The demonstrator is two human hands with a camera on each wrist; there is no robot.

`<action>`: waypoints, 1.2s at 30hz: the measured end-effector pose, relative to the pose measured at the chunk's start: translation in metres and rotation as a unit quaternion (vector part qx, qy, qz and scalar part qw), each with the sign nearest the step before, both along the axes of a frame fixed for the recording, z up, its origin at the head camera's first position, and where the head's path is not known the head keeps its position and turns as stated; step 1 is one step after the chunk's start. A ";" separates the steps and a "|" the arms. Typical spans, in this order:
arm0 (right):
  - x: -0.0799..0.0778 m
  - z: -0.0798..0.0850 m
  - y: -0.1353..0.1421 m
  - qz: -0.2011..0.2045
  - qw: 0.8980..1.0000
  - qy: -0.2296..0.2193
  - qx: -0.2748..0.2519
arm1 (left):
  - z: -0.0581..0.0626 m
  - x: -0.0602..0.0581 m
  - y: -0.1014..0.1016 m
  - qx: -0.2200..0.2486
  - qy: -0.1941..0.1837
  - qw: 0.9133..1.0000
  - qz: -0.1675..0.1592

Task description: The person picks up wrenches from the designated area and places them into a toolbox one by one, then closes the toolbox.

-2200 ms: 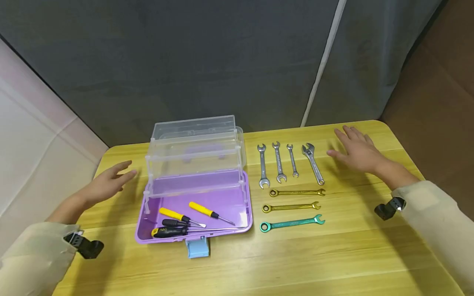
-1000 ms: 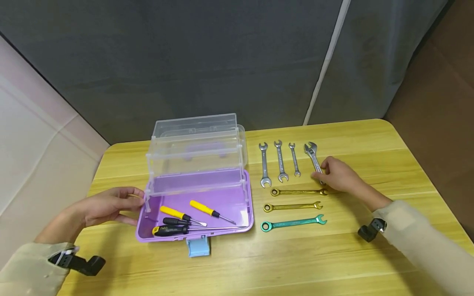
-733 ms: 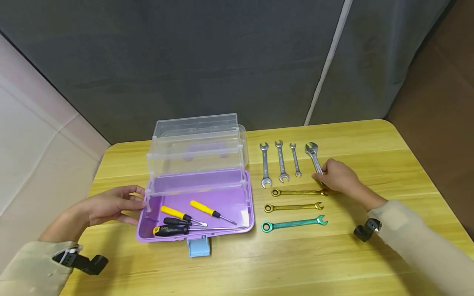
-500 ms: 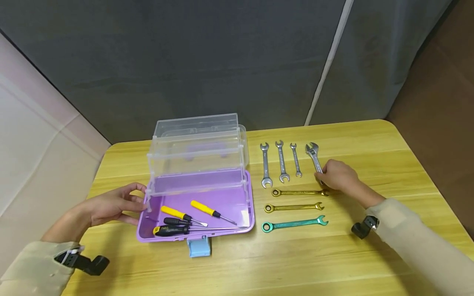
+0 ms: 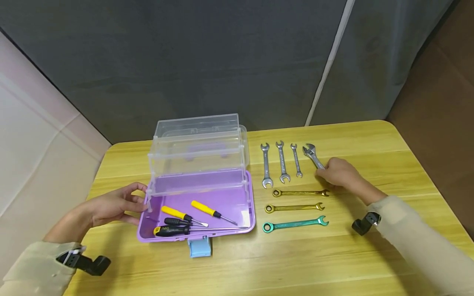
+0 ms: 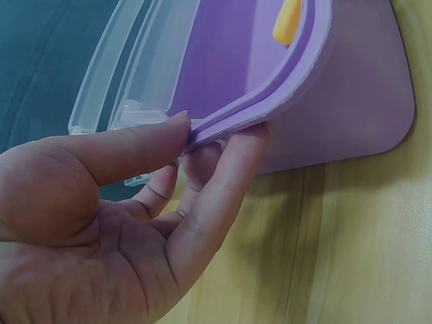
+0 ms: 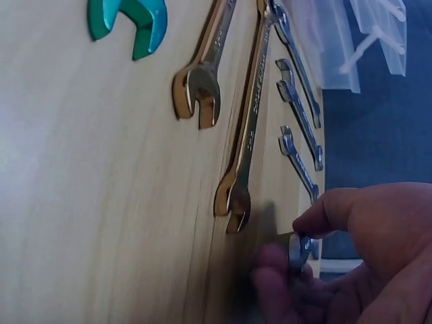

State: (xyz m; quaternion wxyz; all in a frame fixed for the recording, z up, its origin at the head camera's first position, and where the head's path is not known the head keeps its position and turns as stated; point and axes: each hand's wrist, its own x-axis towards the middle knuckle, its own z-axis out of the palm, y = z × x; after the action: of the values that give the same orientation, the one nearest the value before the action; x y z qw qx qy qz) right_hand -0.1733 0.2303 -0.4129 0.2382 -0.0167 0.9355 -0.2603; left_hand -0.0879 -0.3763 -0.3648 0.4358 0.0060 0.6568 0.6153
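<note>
Adjustable wrench [image 5: 310, 153]: silver, handle pinched in right hand [image 5: 340, 172], head pointing away and left. Toolbox [image 5: 222, 196]: open, purple base, clear trays [image 5: 198, 163] raised at back, left rim pinched in left hand [image 5: 112, 206].

The purple box [image 5: 231, 205] is showing smooth, glossy plastic, and its trays [image 5: 196, 164] are letting light through clear plastic. The adjustable wrench [image 5: 313, 156] and silver spanners [image 5: 282, 162] are gleaming as smooth metal; the gold spanners [image 5: 300, 193] and green spanner [image 5: 295, 225] are giving a metallic lustre. The yellow screwdrivers [image 5: 203, 208] are pairing plastic handles with bright metal shafts. The wood-grained table [image 5: 259, 263] is reflecting softly, while the grey backdrop [image 5: 185, 61] is looking like matt cloth.
</note>
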 end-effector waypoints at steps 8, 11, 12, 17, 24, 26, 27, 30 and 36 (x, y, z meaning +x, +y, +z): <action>0.004 -0.010 0.007 -0.036 0.994 0.025 -0.103 | -0.001 0.002 0.001 0.009 0.004 1.000 -0.003; 0.004 -0.015 0.010 -0.040 0.990 0.064 -0.119 | -0.001 0.002 0.000 0.010 0.005 1.000 -0.004; 0.004 -0.016 0.011 -0.046 0.988 0.077 -0.123 | -0.001 0.002 0.000 0.011 0.005 1.000 -0.005; 0.004 -0.019 0.013 -0.072 0.979 0.128 -0.140 | -0.003 0.002 0.000 0.019 0.006 1.000 -0.008; 0.005 -0.024 0.012 -0.104 0.970 0.142 -0.166 | -0.003 0.001 -0.001 0.028 0.000 1.000 -0.008; 0.005 -0.025 0.011 -0.114 0.968 0.142 -0.175 | -0.003 0.000 -0.001 0.028 -0.001 1.000 -0.008; 0.005 -0.026 0.012 -0.119 0.966 0.138 -0.184 | -0.003 0.000 -0.001 0.028 -0.002 1.000 -0.008; 0.004 -0.029 0.013 -0.147 0.954 0.106 -0.240 | -0.004 0.000 -0.001 0.032 -0.002 0.999 -0.008; 0.004 -0.031 0.017 -0.179 0.913 0.053 -0.363 | -0.004 0.000 -0.001 0.030 0.003 1.000 -0.006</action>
State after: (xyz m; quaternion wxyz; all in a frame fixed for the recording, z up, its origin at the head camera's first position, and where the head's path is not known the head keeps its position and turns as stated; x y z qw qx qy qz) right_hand -0.1693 0.2473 -0.4440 0.1151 0.0518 0.7751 -0.6191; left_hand -0.0882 -0.3773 -0.3690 0.4376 0.0248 0.6388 0.6323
